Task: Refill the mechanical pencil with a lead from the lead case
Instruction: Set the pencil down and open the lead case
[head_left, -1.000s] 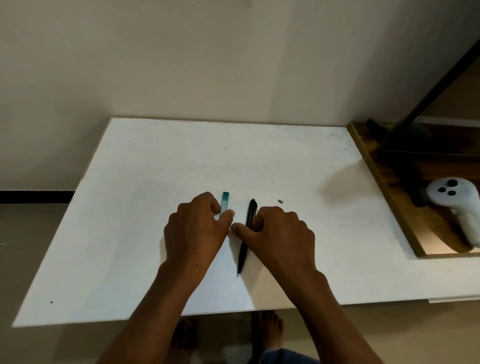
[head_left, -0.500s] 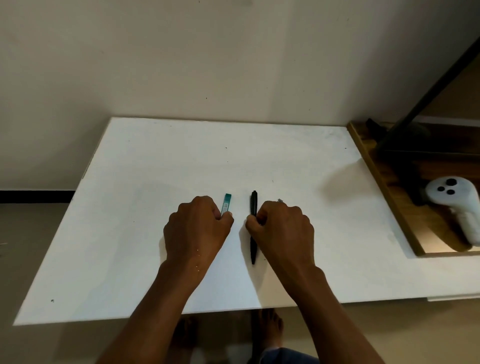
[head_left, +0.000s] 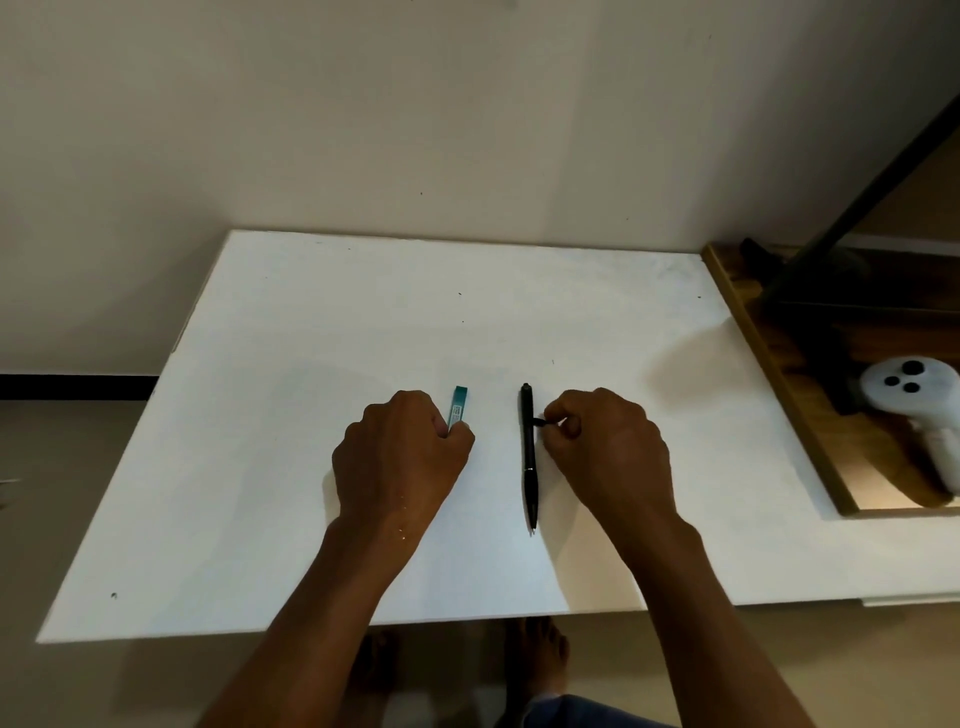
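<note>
So the white table takes up most of the view, and both hands rest on it near the front edge. Off past the right hand there's a wooden tray with a white controller in it, well apart from the action.

Left hand is curled into a loose fist with its fingertips closed on the near end of the teal lead case. The case pokes out just beyond the knuckles, pointing away from the person, flat on the table as far as I can tell.

The mechanical pencil lies between the two hands, closer to the right one, pretty much touching its fingertips. Its long axis runs straight away from the person, tip toward the body and clicker end at the far side. It's all black, slim, with a small ring partway down toward the tip.

Right hand is bunched up just beside the upper part of the pencil, thumb and forefinger pinched narrow on something tiny and dark at the clip. Can't tell if that's the clip itself or a loose cap.

My guess is the right hand is clearly the one to pick the pencil up, since it's already on it.
</note>
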